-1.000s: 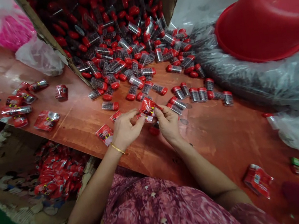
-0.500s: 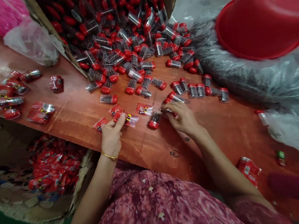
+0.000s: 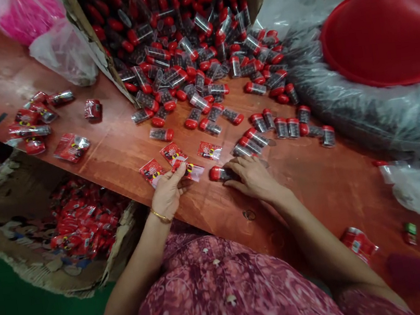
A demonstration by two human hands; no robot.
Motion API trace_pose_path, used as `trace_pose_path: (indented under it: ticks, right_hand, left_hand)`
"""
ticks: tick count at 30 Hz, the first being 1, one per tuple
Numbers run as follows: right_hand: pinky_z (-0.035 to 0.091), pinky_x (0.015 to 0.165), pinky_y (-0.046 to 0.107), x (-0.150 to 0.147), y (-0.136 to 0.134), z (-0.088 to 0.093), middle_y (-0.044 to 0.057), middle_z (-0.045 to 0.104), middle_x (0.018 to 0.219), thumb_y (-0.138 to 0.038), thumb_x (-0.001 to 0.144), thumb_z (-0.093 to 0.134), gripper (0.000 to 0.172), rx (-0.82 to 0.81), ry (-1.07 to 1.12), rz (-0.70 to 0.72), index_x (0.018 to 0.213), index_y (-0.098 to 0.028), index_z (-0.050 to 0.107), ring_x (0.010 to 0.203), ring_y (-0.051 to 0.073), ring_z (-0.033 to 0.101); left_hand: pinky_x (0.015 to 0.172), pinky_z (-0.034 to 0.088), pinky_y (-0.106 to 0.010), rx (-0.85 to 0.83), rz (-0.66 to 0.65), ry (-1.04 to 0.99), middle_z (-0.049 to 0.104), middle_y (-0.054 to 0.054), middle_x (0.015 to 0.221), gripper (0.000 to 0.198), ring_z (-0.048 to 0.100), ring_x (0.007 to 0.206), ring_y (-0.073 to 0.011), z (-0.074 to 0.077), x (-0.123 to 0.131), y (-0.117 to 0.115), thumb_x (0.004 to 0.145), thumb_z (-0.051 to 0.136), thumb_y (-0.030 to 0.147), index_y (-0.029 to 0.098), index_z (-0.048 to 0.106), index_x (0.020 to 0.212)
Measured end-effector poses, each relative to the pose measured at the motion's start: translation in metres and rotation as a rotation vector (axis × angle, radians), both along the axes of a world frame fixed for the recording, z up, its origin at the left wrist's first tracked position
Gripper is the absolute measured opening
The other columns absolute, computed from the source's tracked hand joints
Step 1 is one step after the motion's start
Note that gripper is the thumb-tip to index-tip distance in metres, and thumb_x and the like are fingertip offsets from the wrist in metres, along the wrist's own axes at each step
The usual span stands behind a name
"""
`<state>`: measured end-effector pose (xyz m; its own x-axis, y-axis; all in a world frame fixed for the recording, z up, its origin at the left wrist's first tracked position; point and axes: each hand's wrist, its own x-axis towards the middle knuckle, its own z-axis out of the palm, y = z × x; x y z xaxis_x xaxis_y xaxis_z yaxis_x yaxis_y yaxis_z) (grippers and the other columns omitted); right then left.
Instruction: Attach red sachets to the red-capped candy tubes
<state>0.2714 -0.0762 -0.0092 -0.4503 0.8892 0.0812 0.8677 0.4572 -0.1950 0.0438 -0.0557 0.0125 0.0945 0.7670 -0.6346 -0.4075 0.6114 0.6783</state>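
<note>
While the left hand (image 3: 170, 191) pinches a small red packet (image 3: 193, 171) in its fingers, the right hand (image 3: 254, 176) has its fingers bent over a red-capped tube (image 3: 219, 173) on the table (image 3: 310, 195); I cannot tell if they grip it. A big heap of tubes (image 3: 194, 67) lies far off.

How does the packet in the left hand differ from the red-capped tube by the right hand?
The packet looks flat, the tube cylindrical. The packet has yellow print; the tube shows dark contents. The left hand pinches the packet, while the tube lies on the table. Both show red.
</note>
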Motion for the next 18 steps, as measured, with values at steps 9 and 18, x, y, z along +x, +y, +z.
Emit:
trace_pose_path:
  ticks: [9,18]
  right_hand:
    - [0.050,0.070,0.032,-0.013,-0.031,0.031,0.008,0.069,0.095,-0.027,0.081,0.057,0.031,0.189,0.427,0.039,0.111,-0.021,0.054,0.079,0.019,0.064]
    - [0.053,0.073,0.032,-0.027,-0.029,0.022,0.008,0.069,0.098,-0.024,0.080,0.055,0.034,0.109,0.504,0.034,0.114,-0.021,0.054,0.082,0.018,0.066]
  left_hand:
    - [0.049,0.045,-0.021,0.040,-0.065,0.035,0.064,0.000,0.053,0.042,0.057,0.045,-0.0092,0.006,0.008,-0.004,0.041,0.082,0.046,0.013,0.063,0.061]
    - [0.058,0.044,-0.023,0.222,-0.107,0.109,0.066,-0.001,0.058,0.040,0.056,0.055,-0.0108,0.005,0.012,-0.007,0.046,0.079,0.047,0.013,0.067,0.061]
